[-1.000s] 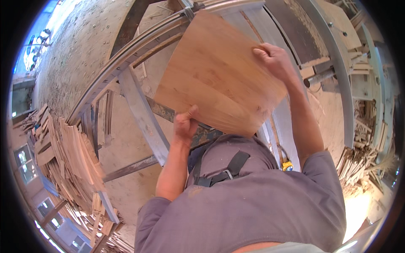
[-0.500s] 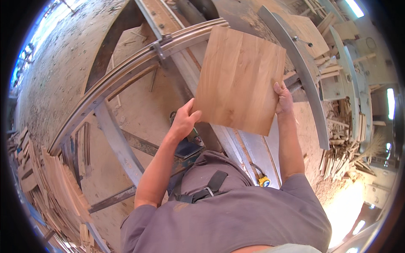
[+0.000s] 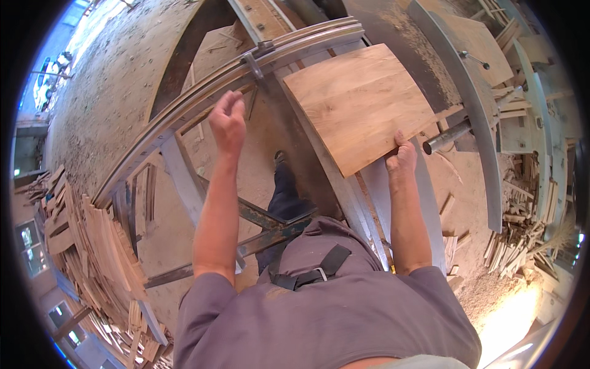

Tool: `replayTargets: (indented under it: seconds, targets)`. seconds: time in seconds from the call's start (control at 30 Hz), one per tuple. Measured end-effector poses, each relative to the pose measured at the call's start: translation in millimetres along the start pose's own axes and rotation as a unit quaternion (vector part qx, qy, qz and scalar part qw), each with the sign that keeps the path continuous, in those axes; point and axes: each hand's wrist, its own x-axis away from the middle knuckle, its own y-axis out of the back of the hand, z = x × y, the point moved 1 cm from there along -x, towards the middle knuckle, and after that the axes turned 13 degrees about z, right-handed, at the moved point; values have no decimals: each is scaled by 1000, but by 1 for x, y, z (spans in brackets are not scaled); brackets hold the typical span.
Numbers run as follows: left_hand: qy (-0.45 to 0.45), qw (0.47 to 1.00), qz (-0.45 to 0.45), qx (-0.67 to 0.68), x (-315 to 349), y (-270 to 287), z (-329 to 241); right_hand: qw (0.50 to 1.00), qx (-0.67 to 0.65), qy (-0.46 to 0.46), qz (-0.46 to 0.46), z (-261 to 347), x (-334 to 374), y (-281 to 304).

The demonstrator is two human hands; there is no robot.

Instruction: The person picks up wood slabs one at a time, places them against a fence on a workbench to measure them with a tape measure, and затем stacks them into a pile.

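A square panel of light brown wood (image 3: 362, 104) with visible grain lies tilted over the metal bed of a machine. My right hand (image 3: 401, 157) grips its near edge, thumb on top and fingers hidden underneath. Off to the left, my left hand (image 3: 228, 123) is raised away from the panel, holding nothing, its fingers loosely bent. Just beyond that hand runs a long metal fence (image 3: 307, 52) with a small metal stop (image 3: 252, 63) fixed on it.
A metal guide plate (image 3: 467, 104) and a round bar (image 3: 448, 136) stand right of the panel. Stacked wood strips (image 3: 101, 240) fill the lower left. Scrap wood (image 3: 513, 246) lies in heaps at the right. A green metal frame bar (image 3: 264, 216) crosses beside my leg.
My left hand has let go of the panel and moved up and left. The panel has turned so its grain runs more sideways, and my right hand still grips it.
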Motion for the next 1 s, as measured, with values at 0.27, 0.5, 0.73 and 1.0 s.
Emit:
replayTargets:
  seconds: [0.27, 0.5, 0.73, 1.0]
  targets:
    - [-2, 964, -9, -267, -108, 61, 13, 997, 49, 15, 65, -43, 8, -45]
    - [71, 852, 49, -517, -137, 84, 53, 996, 66, -16, 62, -48, 21, -64]
    - [81, 799, 57, -594, -138, 53, 47, 958, 261, -111, 49, -37, 28, -66]
    - [81, 809, 48, -580, -135, 41, 33, 817, 495, -264, 132, 7, 23, -67]
